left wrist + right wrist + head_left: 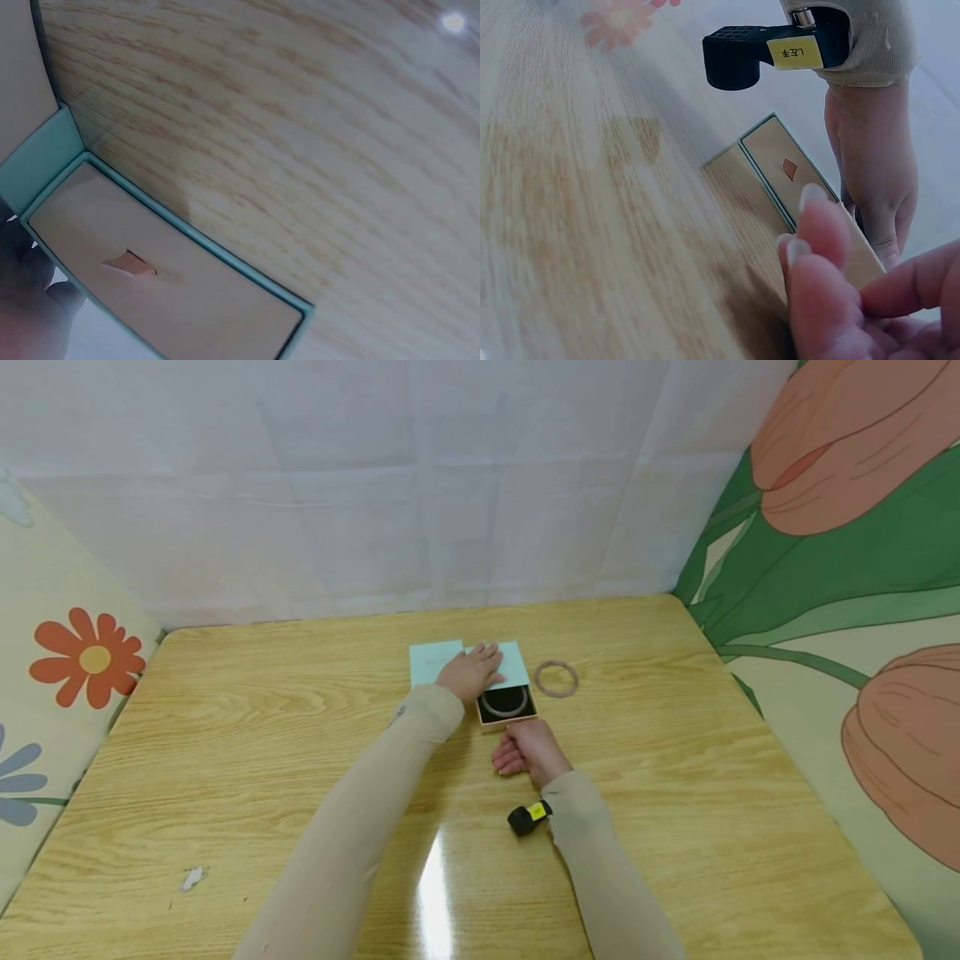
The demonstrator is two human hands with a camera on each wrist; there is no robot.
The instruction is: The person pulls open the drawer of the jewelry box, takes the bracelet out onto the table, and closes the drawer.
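Note:
Two mint-green drawer boxes lie side by side on the table. The left box (433, 660) is closed, its beige front (150, 247) showing a small orange diamond-shaped tab (129, 264). From the right box (508, 662) the drawer (491, 724) is pulled out, with a bangle (504, 712) lying on its black lining. My left hand (467, 673) rests on the box tops with its fingers extended. My right hand (534, 750) is at the drawer's front edge, thumb and forefinger together against it; the exact contact is hidden. The other fingers (821, 300) are loosely curled.
A second bangle (557, 679) lies on the wooden table (675, 760) to the right of the boxes. A black wrist camera (522, 821) with a yellow label hangs from my right wrist. A white cloth (360, 510) rises behind the table, with flower-printed panels at both sides.

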